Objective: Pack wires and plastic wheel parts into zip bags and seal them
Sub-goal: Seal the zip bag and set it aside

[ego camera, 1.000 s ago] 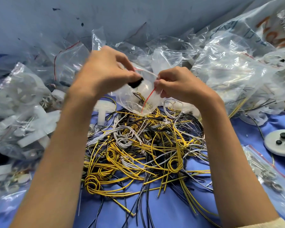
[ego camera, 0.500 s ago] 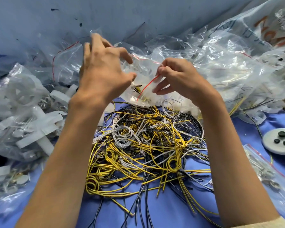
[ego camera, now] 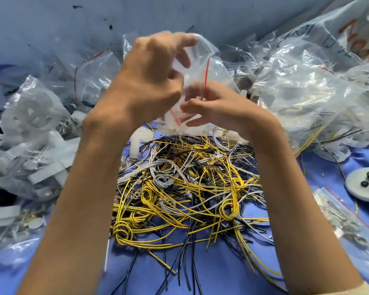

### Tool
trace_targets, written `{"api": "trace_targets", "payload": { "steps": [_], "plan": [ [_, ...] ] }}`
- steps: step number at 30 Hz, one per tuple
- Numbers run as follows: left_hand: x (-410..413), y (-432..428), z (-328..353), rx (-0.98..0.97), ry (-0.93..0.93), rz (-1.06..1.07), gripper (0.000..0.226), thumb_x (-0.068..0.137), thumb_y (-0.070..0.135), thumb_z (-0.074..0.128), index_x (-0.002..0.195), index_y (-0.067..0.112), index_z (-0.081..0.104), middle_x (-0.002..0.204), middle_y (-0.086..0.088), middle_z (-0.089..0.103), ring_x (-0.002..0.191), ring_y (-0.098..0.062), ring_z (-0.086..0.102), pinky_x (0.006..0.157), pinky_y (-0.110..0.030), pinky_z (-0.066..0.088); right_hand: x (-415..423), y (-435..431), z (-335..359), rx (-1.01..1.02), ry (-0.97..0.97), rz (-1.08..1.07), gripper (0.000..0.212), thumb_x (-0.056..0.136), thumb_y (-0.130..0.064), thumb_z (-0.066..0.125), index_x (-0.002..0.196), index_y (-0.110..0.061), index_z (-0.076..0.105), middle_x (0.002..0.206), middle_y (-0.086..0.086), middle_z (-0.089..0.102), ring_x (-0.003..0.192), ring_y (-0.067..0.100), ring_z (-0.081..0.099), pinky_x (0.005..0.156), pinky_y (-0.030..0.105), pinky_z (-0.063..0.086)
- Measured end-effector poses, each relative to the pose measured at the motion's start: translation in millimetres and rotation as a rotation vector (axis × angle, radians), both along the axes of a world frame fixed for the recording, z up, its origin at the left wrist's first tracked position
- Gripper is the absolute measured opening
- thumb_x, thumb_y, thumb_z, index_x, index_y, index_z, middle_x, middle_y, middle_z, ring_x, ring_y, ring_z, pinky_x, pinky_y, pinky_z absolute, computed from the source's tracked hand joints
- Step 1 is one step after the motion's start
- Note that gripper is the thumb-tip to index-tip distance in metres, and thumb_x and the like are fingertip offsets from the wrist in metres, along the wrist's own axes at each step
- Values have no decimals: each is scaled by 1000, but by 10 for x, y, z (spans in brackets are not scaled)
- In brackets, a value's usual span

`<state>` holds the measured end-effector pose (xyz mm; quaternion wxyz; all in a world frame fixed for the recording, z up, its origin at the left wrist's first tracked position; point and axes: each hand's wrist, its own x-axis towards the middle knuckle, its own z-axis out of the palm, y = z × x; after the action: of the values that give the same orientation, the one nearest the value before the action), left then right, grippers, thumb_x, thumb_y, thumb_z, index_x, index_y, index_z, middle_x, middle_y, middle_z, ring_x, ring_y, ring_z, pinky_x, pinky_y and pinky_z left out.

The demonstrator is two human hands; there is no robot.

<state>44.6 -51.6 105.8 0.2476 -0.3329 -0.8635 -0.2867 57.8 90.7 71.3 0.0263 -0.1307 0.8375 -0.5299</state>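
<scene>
While wires (ego camera: pixel 185 188) are lying on the bench (ego camera: pixel 222 273), fingers (ego camera: pixel 192 105) of the left hand (ego camera: pixel 149 75) and right hand (ego camera: pixel 222 109) are pinching a zip bag (ego camera: pixel 218 69).

It looks like a small packing workshop. A blue cloth (ego camera: pixel 324 173) covers the work surface and a tangle of loose wires (ego camera: pixel 185 188) fills the centre. Clear bags (ego camera: pixel 303 86) and white plastic parts (ego camera: pixel 36 128) are heaped at left and right, below a scuffed blue-grey wall (ego camera: pixel 51 22).
</scene>
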Motion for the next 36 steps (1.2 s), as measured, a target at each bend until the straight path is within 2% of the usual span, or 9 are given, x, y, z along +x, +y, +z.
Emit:
{"api": "trace_targets", "payload": {
  "steps": [5, 11, 14, 21, 24, 26, 28, 30, 36],
  "plan": [
    [151, -100, 173, 42, 97, -8, 42, 85, 2, 44, 119, 18, 63, 102, 10, 64, 72, 9, 49, 72, 0, 37, 79, 12, 63, -140, -101, 172, 19, 94, -5, 46, 99, -13, 62, 72, -9, 64, 70, 0, 59, 90, 39, 52],
    [181, 24, 62, -262, -246, -118, 49, 79, 24, 52, 127, 18, 58, 69, 25, 58, 60, 19, 48, 56, 1, 31, 26, 33, -75, 269, -129, -8, 26, 95, -19, 52, 106, 3, 63, 85, 0, 61, 82, 13, 60, 89, 42, 54],
    [187, 140, 12, -257, -252, -121, 44, 79, 8, 52, 122, 12, 62, 59, 51, 36, 78, 18, 38, 58, -12, 28, 40, 59, -98, 308, -143, -25, 13, 91, -19, 59, 83, -10, 64, 83, 0, 65, 79, 12, 63, 72, 31, 58],
    [259, 327, -37, -81, -96, -44, 41, 66, 19, 48, 101, 12, 67, 95, 1, 65, 59, -6, 44, 61, -22, 38, 118, 1, -106, 291, -83, -79, 89, 92, 13, 38, 12, -24, 32, 23, -14, 38, 35, -13, 45, 45, 3, 36],
    [248, 360, -58, -127, -178, -79, 49, 64, 23, 46, 108, 7, 63, 103, -5, 62, 71, -12, 51, 68, -21, 43, 51, 97, -177, 380, -47, -62, 35, 94, 8, 39, 78, 13, 70, 79, 16, 66, 75, 3, 53, 86, 22, 49],
    [214, 342, -104, -249, -233, -67, 58, 62, 26, 48, 116, 11, 61, 112, -7, 63, 96, -19, 58, 83, -25, 47, 12, 85, -154, 458, -173, -101, 28, 92, 2, 48, 118, 8, 57, 112, 17, 59, 87, 7, 46, 92, 32, 47],
    [162, 293, -145, -350, -306, -25, 54, 70, 27, 56, 122, 17, 61, 114, -3, 66, 103, -11, 60, 81, -16, 42, 2, 89, -191, 485, -257, -4, 20, 88, 7, 47, 100, 7, 63, 90, 13, 61, 62, -3, 54, 70, 23, 54],
    [113, 224, -146, -305, -377, 4, 41, 72, 26, 59, 111, 17, 68, 79, 9, 67, 65, 5, 58, 57, -6, 37, -2, 152, -177, 490, -243, 35, 22, 90, 3, 47, 78, -6, 63, 66, 0, 58, 52, -1, 55, 70, 25, 57],
    [37, -10, -39, -81, -370, 74, 38, 77, 0, 51, 107, 15, 69, 45, 25, 52, 46, 28, 43, 43, -5, 34, -112, 374, -91, 423, 77, -190, 14, 86, -8, 57, 83, -13, 70, 72, 4, 66, 50, -5, 55, 53, 14, 48]
  ]
}}
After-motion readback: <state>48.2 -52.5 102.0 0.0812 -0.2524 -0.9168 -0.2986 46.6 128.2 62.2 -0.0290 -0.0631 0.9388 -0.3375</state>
